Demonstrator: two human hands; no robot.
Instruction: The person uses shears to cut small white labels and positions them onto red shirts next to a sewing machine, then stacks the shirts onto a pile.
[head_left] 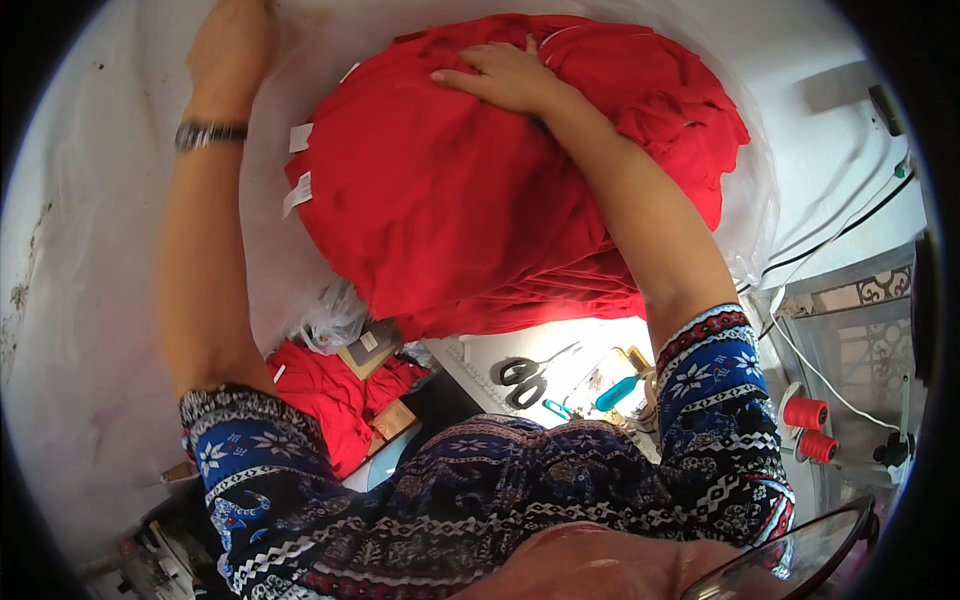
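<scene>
Red folded fabric stack (470, 210) lies steadied under my flat, unclenched right hand (505, 78); my left hand (232, 45) reaches the clear plastic bag (290, 60), grip unclear.

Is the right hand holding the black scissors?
No, the right hand lies flat on the stack of red fabric; the black scissors lie untouched on the table.

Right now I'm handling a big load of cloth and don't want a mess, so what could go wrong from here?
The red fabric stack bulges over the table edge; only your right hand presses it, so it may slide toward you. Your left hand grips the thin plastic bag, which might tear. The scissors lie just below the pile; falling cloth could snag on them or hide them.
</scene>
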